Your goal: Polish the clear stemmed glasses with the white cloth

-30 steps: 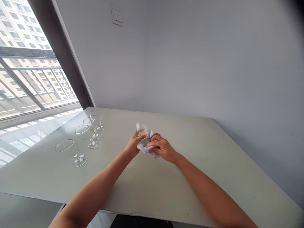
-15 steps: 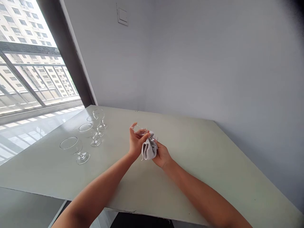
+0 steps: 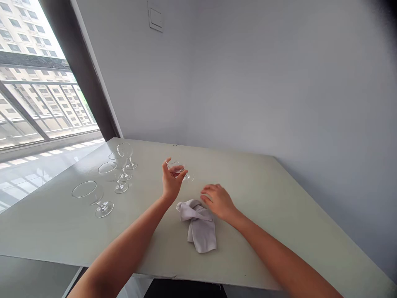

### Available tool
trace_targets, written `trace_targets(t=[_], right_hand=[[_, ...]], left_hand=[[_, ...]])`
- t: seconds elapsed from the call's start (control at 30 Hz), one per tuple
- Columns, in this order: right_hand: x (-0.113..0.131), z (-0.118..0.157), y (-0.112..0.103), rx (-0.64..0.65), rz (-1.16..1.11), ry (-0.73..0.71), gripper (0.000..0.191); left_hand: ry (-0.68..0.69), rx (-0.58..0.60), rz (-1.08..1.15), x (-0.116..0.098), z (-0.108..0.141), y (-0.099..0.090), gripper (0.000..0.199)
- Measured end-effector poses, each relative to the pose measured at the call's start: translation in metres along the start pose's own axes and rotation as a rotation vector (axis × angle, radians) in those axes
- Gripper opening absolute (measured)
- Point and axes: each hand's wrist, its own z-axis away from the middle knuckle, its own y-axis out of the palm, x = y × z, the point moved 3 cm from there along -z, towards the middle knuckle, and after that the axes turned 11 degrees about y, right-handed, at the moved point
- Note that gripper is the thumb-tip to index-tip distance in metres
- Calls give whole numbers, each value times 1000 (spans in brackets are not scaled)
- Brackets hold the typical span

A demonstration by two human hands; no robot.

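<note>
While left grip (image 3: 171, 181) cradles glass (image 3: 176, 164), right grip (image 3: 218, 201) hovers.

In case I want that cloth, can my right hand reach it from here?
Likely yes: your right hand looks empty and close beside the cloth, with nothing visible between them. Your left hand, holding a glass, is clear of it.

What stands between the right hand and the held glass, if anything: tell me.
Nothing visible stands between the right hand and the glass in the left hand. The cloth lies on the table, below that gap in the picture.
</note>
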Motion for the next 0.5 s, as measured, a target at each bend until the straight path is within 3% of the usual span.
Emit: trace_targets(t=[0.07,0.2,0.37,0.5], right_hand=[[10,-8,-8,-194,202,-144,15],[22,-24,8,-212,324,-247,11],[7,-36,24,-237,333,-182,17],[-26,-49,-2,-258,341,-55,15]], left_hand=[[-9,45,-17,-2,7,6,64],[-26,153,-39,-7,26,19,65],[12,243,-105,0,35,25,72],[159,422,-336,22,40,30,76]])
